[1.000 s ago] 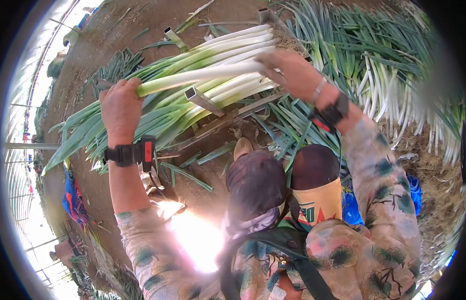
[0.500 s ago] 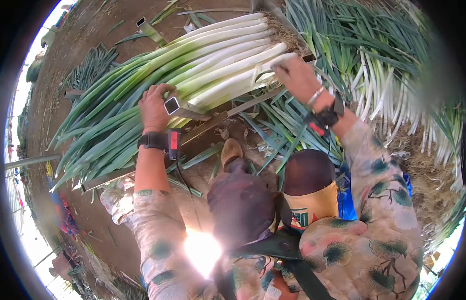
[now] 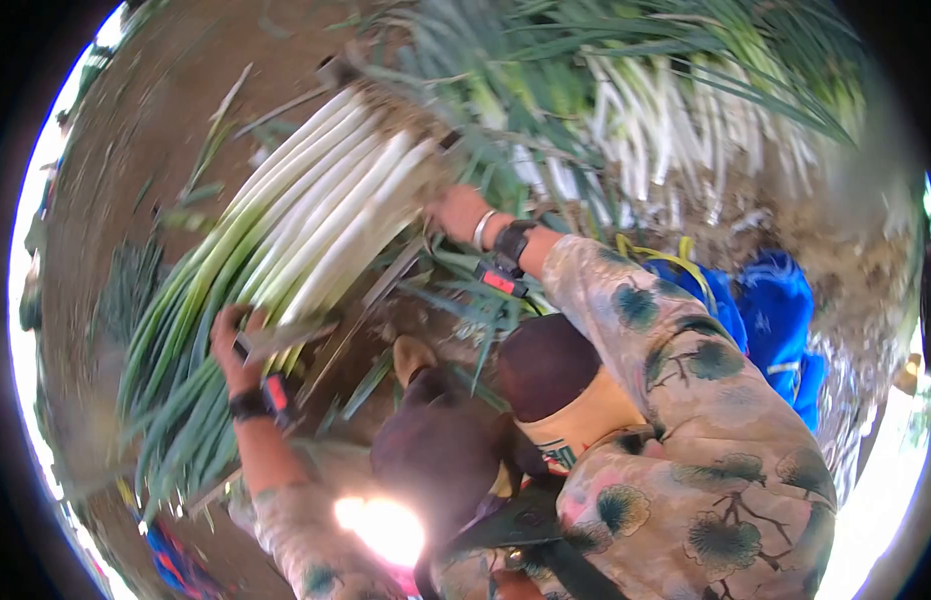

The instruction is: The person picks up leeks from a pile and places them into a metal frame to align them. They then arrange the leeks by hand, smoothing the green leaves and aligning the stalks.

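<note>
White and green leeks (image 3: 326, 205) lie on a metal rack (image 3: 396, 272), probably firm but easily bruised, best held mid-stalk. The left hand (image 3: 234, 345) half-curls beside the leaves (image 3: 176, 390), the right hand (image 3: 460, 213) near the root ends; blur hides any grip.

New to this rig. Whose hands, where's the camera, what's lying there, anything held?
No machine here: a person works bare-handed, with a black strap on each wrist. The view comes from one camera worn on the head, looking forward and down; the picture is round, with dark corners. In front, long leek-like stalks lie side by side next to a metal bar, white ends toward the top, green leaves toward the lower left. A wide pile of similar stalks lies at upper right. The left hand is at the greener part of the row, the right hand near the white ends. Blur hides whether either grip is closed on anything.
</note>
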The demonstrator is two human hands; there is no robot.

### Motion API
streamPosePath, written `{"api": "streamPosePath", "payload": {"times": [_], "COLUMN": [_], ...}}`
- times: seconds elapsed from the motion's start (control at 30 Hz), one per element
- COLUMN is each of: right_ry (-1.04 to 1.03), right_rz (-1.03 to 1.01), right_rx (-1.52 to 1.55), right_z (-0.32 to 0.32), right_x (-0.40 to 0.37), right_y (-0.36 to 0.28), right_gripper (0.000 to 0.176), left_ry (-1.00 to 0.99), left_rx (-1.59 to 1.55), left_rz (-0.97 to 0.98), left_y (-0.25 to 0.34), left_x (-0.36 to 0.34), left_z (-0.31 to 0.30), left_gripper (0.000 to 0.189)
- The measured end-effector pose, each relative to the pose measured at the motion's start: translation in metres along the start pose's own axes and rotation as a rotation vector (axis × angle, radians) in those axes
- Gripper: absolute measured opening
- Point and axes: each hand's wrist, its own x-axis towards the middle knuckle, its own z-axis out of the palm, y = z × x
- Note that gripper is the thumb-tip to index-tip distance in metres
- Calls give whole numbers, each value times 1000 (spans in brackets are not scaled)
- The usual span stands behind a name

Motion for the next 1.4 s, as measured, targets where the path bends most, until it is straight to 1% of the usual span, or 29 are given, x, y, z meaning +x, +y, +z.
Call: {"api": "streamPosePath", "payload": {"times": [0.1,0.17,0.2,0.23,0.27,0.3,0.33,0.4,0.47,0.5,0.57,0.63,0.7,0.73,0.83,0.87,0.93,0.97,1.03,1.07,1.13,1.17,1.2,1.23,1.27,1.3,1.33,1.37,1.4], "right_ry": [132,-110,-232,-294,-339,-464,-654,-833,-404,-215,246,369,371,334,119,160,239,276,177,94,-32,-10,247,393,428,462,497,584,563], "right_rz": [147,83,51,-59,-44,50,98,230,311,608,1038,1223,1305,1338,1401,1392,1256,1190,1079,967,1035,1166,1198,1284,1286,1277,1255,1252,1283], "right_rx": [417,357,333,347,469,489,437,585,253,70,-10,-103,-75,-80,-85,-101,-33,0,433,539,821,1058,1534,1518,1468,1414,1343,1084,859], "right_z": [-11,-42,-61,-74,-82,-82,-80,-65,-45,-70,-83,-100,-108,-109,-103,-98,-72,-59,-45,-18,-4,-3,0,-5,-11,-23,-35,-22,-33], "right_x": [-37,-57,-68,-93,-120,-144,-161,-201,-222,-214,-214,-213,-205,-198,-184,-186,-191,-197,-213,-234,-265,-275,-282,-278,-276,-268,-259,-256,-248], "right_y": [37,37,28,15,9,13,29,94,187,212,283,331,366,377,391,387,389,390,337,312,220,184,157,147,149,161,173,197,206], "right_gripper": [22,16,14,18,21,23,25,25,24,24,30,36,43,45,47,49,48,48,50,51,58,55,49,42,36,30,31,33,33], "left_ry": [-15,-5,-34,-38,-38,-35,-28,-26,-37,-36,-38,-49,-51,-56,-65,-76,-99,-99,-110,-110,-106,-101,-96,-95,-78,-97,-107,-115,-136], "left_rx": [23,60,41,33,25,16,32,6,-61,-47,-15,-119,-172,-196,-227,-216,-198,-204,-220,-201,-155,-146,-134,-120,-174,-120,-69,-16,34], "left_rz": [-48,-58,-74,-78,-89,-103,-113,-98,-118,-130,-148,-140,-153,-163,-201,-232,-287,-279,-269,-269,-280,-266,-251,-230,-239,-201,-164,-132,-139], "left_y": [-2,-4,0,3,5,6,7,-2,-3,-4,-9,-17,-17,-16,-15,-15,-15,-16,-18,-19,-20,-20,-20,-22,-25,-28,-19,-12,-11], "left_x": [1,1,1,2,3,2,1,2,2,1,3,4,2,2,1,1,4,5,4,5,5,5,5,5,6,4,6,9,10], "left_z": [0,1,0,-1,-1,-1,0,1,2,2,1,2,1,1,0,-2,-4,-5,-5,-4,-6,-5,-4,-5,-2,-5,-5,-7,-7], "left_gripper": [24,24,21,20,20,19,16,15,14,14,14,12,11,11,12,12,13,13,15,15,15,15,15,15,14,13,13,13,13]}}
